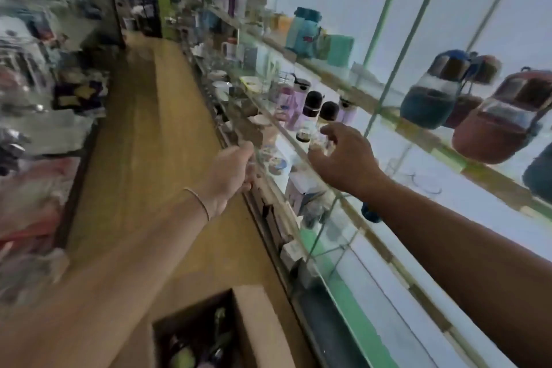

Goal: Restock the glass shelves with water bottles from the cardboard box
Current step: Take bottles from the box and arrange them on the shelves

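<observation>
My right hand (343, 158) reaches onto a glass shelf (286, 131), thumb and fingers curled around the clear body of a black-capped water bottle (327, 115). A second black-capped bottle (312, 104) and some pale purple bottles (291, 104) stand just behind it. My left hand (231, 169) grips the front edge of the same glass shelf. The open cardboard box (257, 326) sits at the bottom of the view on the wooden floor, with blurred bottles (185, 355) inside.
Round blue (430, 98) and red (495, 131) bottles stand on the upper glass shelf to the right, and teal bottles (304, 30) further back. Cups and boxes fill the lower shelves. Racks of goods (38, 98) line the left side of the narrow wooden aisle (143, 128).
</observation>
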A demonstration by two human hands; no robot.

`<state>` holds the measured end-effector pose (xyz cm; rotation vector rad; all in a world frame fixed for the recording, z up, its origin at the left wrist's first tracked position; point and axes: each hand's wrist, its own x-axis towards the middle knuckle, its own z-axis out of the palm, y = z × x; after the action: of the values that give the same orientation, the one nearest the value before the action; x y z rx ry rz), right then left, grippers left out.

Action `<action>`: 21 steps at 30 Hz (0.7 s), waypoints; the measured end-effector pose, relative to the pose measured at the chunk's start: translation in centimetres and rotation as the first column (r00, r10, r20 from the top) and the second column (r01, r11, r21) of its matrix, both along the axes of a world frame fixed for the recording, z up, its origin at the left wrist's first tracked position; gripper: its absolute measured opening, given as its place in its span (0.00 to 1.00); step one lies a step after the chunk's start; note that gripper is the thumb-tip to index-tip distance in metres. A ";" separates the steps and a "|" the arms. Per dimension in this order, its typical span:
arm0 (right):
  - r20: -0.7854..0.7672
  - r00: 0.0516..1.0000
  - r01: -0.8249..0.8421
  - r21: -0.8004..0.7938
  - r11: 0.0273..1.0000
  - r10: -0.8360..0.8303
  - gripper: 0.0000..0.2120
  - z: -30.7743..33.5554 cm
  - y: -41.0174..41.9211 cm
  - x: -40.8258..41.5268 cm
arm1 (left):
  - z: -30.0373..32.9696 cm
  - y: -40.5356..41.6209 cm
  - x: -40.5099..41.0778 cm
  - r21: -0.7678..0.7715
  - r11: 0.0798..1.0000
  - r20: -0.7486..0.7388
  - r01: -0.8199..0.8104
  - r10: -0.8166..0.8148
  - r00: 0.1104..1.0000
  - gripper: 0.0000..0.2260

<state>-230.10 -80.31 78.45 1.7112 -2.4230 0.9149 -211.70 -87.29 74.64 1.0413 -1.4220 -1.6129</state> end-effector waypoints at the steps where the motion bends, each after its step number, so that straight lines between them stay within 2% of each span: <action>1: 0.027 0.999 -0.029 0.037 0.999 0.028 0.25 -1.9 -1.2 0.6 | -1.9 -0.7 1.3 0.021 0.999 0.035 -0.036 0.035 0.999 0.10; 7: 0.151 0.977 -0.191 0.293 0.937 0.152 0.21 -14.2 -6.9 4.3 | -13.9 -3.1 8.4 0.183 0.937 0.235 -0.297 0.251 0.939 0.12; 12: 0.271 0.931 -0.351 0.473 0.808 0.245 0.21 -25.8 -8.7 6.5 | -23.8 -1.9 12.1 0.296 0.799 0.347 -0.524 0.421 0.838 0.08; 17: 0.363 0.890 -0.449 0.585 0.676 0.277 0.16 -37.8 -8.0 8.6 | -34.9 1.3 13.0 0.417 0.650 0.438 -0.636 0.469 0.767 0.10; 21: 0.433 0.862 -0.504 0.664 0.552 0.265 0.17 -48.5 -6.2 10.5 | -44.5 4.2 12.7 0.473 0.595 0.492 -0.649 0.433 0.755 0.07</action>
<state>-219.56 -86.48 29.98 2.6457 -2.9251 0.0530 -198.96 -83.09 30.17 2.0005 -0.5756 -1.4718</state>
